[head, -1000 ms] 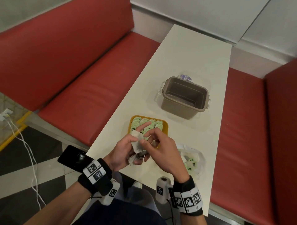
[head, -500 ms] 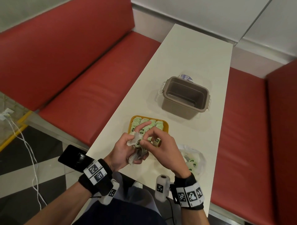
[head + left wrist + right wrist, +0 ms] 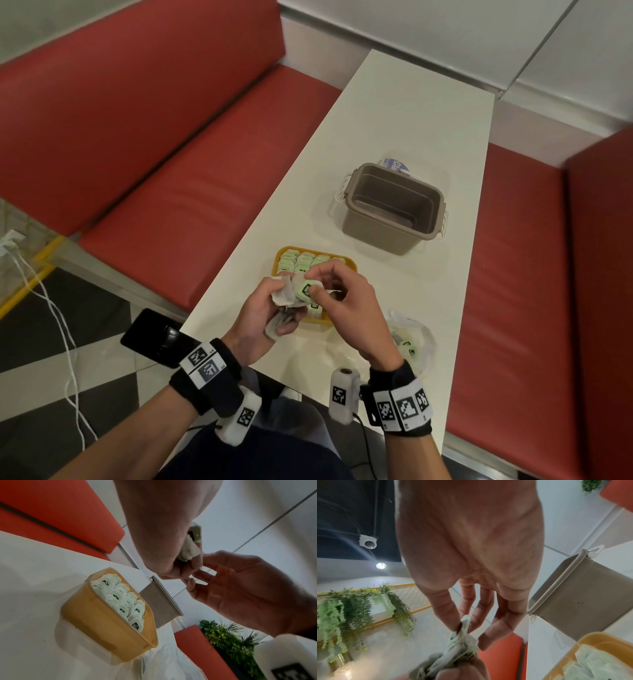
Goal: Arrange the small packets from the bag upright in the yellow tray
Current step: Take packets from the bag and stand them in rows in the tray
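The yellow tray (image 3: 281, 254) sits on the white table, with rows of pale green packets (image 3: 303, 261) standing upright in it. Just above its near edge my left hand (image 3: 270, 310) grips a bunch of white packets (image 3: 281, 297). Thumb and forefinger of my right hand (image 3: 330, 291) pinch one packet with a green tag (image 3: 305, 290) at the top of that bunch. The left wrist view shows the tray (image 3: 101, 623) and its packets (image 3: 123, 600) below both hands. A clear plastic bag (image 3: 412, 342) holding more packets lies at the table's near right.
An empty grey-brown tub (image 3: 394, 209) with clip handles stands beyond the tray, and a blue-printed item (image 3: 394, 165) lies behind it. Red bench seats (image 3: 191, 185) flank the narrow table (image 3: 411, 113) on both sides. A black phone (image 3: 150, 337) is near my left wrist.
The right hand has shifted its pinch onto a green-tagged packet, now turned face up atop the bunch. The left hand still holds the bunch at the same place.
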`<state>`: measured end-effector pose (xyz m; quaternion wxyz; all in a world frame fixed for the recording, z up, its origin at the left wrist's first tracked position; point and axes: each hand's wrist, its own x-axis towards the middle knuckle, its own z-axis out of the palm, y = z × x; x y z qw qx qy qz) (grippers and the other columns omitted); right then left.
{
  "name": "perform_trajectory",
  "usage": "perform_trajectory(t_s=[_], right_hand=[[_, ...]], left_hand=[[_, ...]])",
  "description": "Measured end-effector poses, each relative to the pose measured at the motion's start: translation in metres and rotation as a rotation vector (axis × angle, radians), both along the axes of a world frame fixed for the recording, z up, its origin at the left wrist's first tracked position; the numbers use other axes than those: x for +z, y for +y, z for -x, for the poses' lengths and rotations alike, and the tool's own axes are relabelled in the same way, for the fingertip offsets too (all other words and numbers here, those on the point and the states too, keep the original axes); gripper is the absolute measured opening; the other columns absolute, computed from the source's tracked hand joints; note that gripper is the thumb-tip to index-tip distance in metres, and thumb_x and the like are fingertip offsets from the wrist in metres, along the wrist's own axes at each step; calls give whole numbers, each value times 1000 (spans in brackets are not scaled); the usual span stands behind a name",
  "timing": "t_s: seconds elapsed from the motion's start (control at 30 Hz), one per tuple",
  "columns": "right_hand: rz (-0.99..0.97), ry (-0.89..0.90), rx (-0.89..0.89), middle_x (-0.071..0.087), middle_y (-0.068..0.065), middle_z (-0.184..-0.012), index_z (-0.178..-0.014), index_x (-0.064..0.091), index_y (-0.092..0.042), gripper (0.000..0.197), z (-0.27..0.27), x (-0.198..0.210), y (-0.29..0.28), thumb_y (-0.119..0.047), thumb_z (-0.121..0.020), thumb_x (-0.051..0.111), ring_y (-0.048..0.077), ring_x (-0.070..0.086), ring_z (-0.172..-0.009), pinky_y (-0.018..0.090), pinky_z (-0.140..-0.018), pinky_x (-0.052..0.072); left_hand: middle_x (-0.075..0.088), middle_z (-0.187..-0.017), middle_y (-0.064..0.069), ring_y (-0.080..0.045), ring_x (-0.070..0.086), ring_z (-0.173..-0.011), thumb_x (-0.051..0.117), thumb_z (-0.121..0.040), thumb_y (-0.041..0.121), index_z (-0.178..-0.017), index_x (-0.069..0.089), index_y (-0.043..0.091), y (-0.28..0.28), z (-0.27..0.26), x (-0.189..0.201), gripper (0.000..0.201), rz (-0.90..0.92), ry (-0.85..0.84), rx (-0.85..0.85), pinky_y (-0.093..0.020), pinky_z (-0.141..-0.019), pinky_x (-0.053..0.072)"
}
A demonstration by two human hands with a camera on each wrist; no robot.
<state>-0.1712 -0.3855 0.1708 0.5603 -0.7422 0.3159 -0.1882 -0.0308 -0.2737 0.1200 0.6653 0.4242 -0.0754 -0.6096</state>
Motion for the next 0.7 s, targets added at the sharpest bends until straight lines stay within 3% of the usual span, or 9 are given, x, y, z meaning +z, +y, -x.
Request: perform_trajectory(t_s=[0.07,0.23,0.3,0.37,0.5,0.6,0.7], right_hand=[[18,3,-14,72,-24,-97,-110,75,-25,23,0,1,-1,-5,-100,70,8,69,-90,25,-80,54],[47,-29,-180,73,-12,-110,-111,72,-29,25,5,3,-12,-7,-100,70,16,76,-97,38,-87,64],[117,-15,-188,73,-12,-109,-109,73,-32,27,10,8,-20,-7,-99,70,12,74,-90,33,-84,63],[273,64,-70,72,-13,-108,-105,75,-36,31,16,14,-30,-6,-97,70,11,69,-87,25,-81,57],[497,249,262,66,-15,-105,-117,75,-41,42,18,26,-45,-8,-93,66,3,65,-88,29,-85,56],[504,301,391,71,-17,-102,-132,65,-40,51,15,38,-47,-8,-93,64,2,66,-86,28,-84,57],[490,322,416,74,-18,-103,-133,57,-40,50,12,44,-50,-10,-94,63,10,69,-87,35,-84,58]], left_hand=[[61,-90,-13,-18,56,-69,41,-106,21,-115,62,8,-1,-2,-2,26,1,-15,13,-21,-41,30],[70,-98,-17,-21,66,-76,43,-107,-2,-122,63,5,-4,-6,0,26,-43,-121,68,-20,-39,33],[70,-98,-15,-21,66,-75,43,-101,-10,-126,64,9,-4,-9,-3,38,-48,-190,55,-20,-39,29],[67,-96,-14,-18,63,-70,42,-99,-13,-124,67,6,-3,-12,-3,40,-62,-266,18,-22,-39,24],[63,-79,-5,-7,49,-51,42,-105,-6,-102,69,-11,-6,-12,-3,28,-117,-390,-53,-20,-39,24],[63,-85,0,-7,51,-59,58,-108,9,-109,76,1,-9,-7,-2,19,-129,-489,-70,-20,-44,29],[58,-97,8,-5,54,-69,73,-101,20,-115,79,15,-10,-3,1,16,-83,-565,-110,-20,-52,39]])
